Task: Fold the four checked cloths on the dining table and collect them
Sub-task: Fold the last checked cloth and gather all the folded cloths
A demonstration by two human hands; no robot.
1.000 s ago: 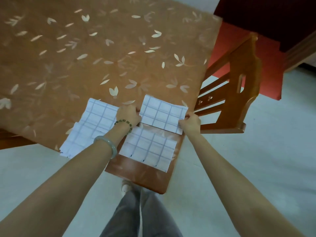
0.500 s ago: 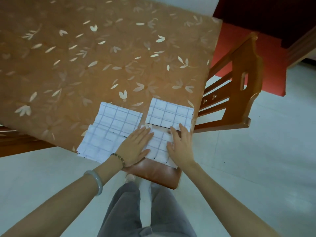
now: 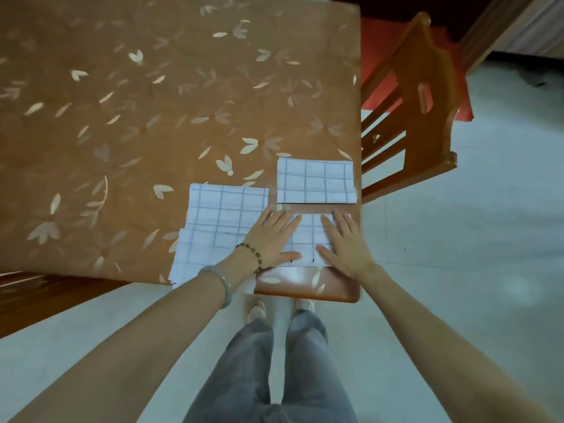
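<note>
L hand (image 3: 272,239) & R hand (image 3: 345,242): both flat, fingers spread, palms pressing near folded checked cloth (image 3: 308,236) at table (image 3: 152,117) edge.

Both hands (image 3: 308,239) now flat on near cloth (image 3: 308,236)

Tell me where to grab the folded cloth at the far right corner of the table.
Grip the folded cloth along its right short edge, coming in from the table's right side. That edge lies right at the table's edge, so fingers can likely slip under; the cloth otherwise lies flat.
</note>
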